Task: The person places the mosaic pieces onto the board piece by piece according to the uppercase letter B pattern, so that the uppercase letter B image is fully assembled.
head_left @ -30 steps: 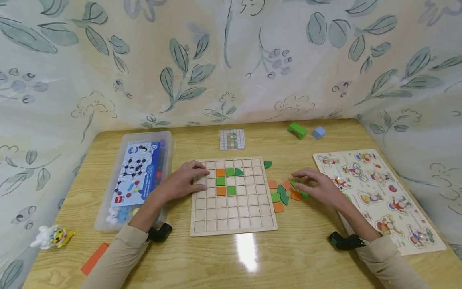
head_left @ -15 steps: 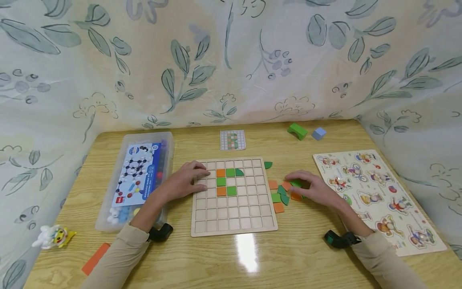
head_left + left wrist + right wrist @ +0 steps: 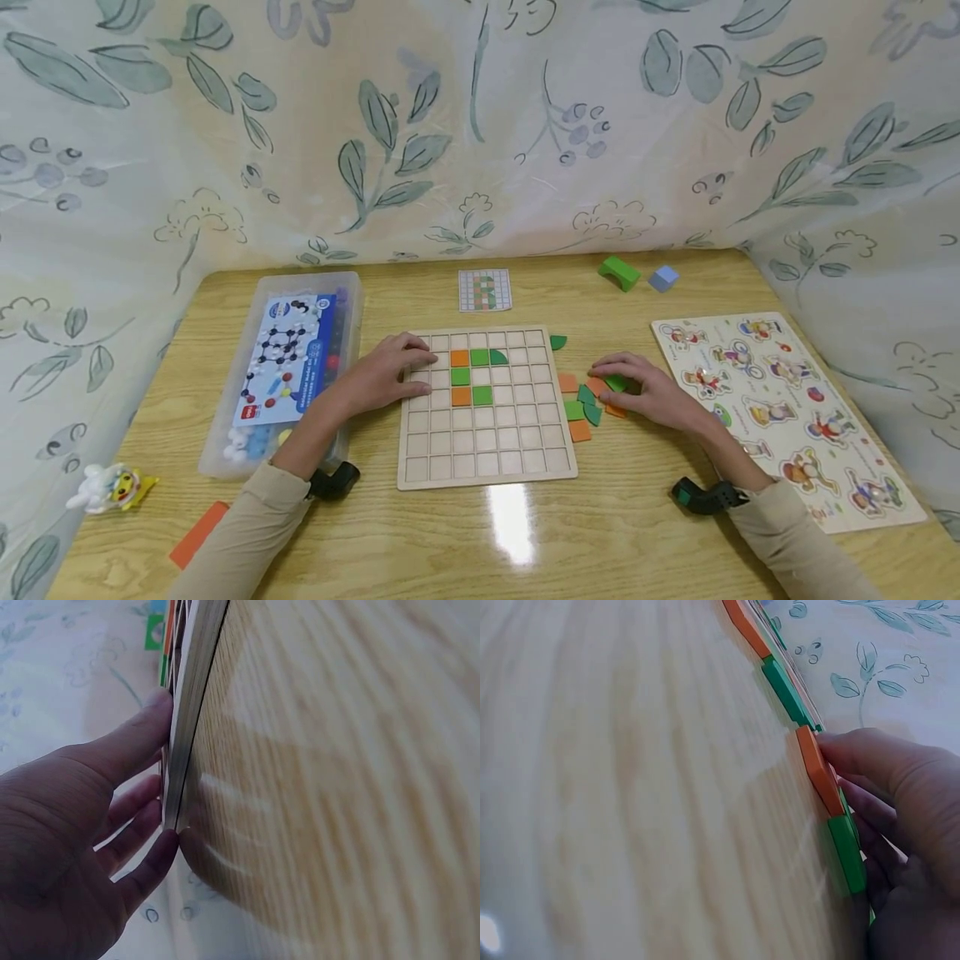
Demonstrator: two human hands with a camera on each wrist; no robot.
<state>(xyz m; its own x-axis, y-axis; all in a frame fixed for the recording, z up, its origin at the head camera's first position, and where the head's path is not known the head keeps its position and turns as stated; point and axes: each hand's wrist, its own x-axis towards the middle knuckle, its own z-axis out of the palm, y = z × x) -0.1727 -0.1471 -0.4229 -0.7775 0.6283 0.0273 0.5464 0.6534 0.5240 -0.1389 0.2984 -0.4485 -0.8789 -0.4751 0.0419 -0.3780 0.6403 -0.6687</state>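
Observation:
The wooden grid board [image 3: 487, 450] lies flat on the table. Orange and green square tiles and a dark green quarter-round tile [image 3: 498, 357] sit in its upper cells. My left hand [image 3: 382, 375] rests on the board's left edge, its thumb and fingertips touching the rim, as the left wrist view confirms. Beyond the board's right side is a loose pile of orange, green and dark green tiles [image 3: 574, 410]. My right hand [image 3: 651, 390] is over the pile, fingers bent loosely. In the right wrist view its thumb touches an orange tile [image 3: 821, 774]; its palm hides some tiles.
A small printed pattern card [image 3: 484, 290] lies behind the board. To the left stands a clear box of molecular model parts [image 3: 281, 367]. A picture puzzle board [image 3: 795, 417] is at right, with a green arch block [image 3: 619, 272] and blue block [image 3: 663, 277] behind.
My right hand has moved a little left, over the loose tiles, and then stayed almost still. The left hand keeps its place on the board's edge; the tiles in the grid are unchanged.

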